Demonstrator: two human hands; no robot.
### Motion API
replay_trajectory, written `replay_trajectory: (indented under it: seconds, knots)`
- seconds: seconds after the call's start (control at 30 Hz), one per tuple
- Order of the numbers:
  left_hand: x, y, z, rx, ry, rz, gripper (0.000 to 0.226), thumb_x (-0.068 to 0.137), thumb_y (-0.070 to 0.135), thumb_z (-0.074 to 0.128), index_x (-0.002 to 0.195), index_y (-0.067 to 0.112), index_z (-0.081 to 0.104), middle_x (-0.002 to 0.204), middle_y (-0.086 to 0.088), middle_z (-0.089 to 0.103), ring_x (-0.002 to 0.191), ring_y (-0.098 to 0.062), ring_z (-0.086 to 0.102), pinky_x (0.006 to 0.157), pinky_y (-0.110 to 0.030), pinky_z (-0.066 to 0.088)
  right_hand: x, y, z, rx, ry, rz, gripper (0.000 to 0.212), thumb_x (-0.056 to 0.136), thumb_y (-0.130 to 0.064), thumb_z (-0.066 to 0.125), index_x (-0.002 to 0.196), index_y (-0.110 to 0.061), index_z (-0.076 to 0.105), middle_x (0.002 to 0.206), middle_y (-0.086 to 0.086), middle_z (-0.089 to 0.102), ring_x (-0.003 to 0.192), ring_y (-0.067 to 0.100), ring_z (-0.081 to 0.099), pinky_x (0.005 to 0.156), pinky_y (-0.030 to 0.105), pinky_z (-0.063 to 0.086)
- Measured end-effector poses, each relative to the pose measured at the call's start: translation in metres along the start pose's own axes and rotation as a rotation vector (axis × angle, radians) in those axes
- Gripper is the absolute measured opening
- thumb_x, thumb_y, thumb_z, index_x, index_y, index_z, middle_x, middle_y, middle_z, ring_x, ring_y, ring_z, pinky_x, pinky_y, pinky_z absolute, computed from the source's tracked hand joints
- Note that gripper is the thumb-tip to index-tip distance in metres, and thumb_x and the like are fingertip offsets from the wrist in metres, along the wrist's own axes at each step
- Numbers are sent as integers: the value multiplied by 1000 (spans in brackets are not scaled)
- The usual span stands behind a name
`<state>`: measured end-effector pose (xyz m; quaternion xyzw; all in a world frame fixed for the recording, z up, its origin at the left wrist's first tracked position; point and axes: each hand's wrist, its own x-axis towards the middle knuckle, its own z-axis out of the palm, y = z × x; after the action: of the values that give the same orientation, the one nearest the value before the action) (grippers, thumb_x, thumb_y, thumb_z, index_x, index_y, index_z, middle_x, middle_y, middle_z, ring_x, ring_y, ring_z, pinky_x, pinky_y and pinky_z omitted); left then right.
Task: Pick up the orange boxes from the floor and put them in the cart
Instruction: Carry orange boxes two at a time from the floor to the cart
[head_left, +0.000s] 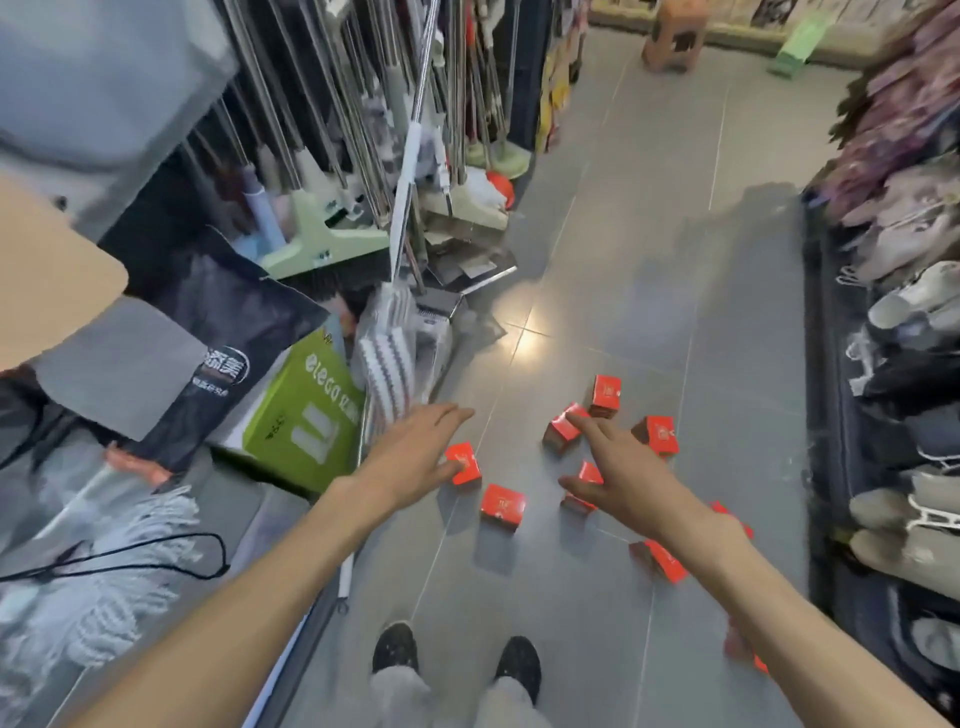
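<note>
A green carton (306, 415) lies tilted on the grey tiled floor (649, 234). Behind it stand brooms and mops (332, 130), with a dark printed bag (223, 338) to its left. Well beyond it sits a brown stool (672, 36), and across the aisle a shelf of shoes (904, 312).

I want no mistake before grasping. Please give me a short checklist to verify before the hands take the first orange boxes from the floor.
1. Left hand empty and open: ok.
2. Right hand empty and open: ok.
3. Box by left fingers free of the others: ok.
4. Box under right fingertips on the floor, reachable: ok.
5. Cart position: cannot tell, not recognisable in view.
6. Feet clear of boxes: ok.
</note>
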<state>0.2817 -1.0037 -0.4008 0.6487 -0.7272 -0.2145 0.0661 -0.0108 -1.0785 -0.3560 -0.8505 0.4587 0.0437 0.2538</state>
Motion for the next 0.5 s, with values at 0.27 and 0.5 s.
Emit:
replay_trajectory:
  seconds: [0.27, 0.5]
  knots:
    - [55, -135, 189, 6, -47, 57, 86, 82, 22, 77, 153, 22, 29, 152, -3, 37, 138, -25, 38, 108, -47, 40, 95, 60, 182, 46, 45, -9, 80, 92, -49, 67, 157, -23, 28, 144, 1, 48, 125, 24, 51, 94, 35, 43]
    - [112, -234, 360, 193, -124, 136, 112, 71, 9, 81, 158, 24, 13, 165, -8, 17, 147, -31, 27, 114, -46, 34, 156, 125, 344, 56, 68, -39, 80, 93, -50, 66, 158, -24, 27, 154, -2, 42, 137, 18, 41, 110, 34, 38]
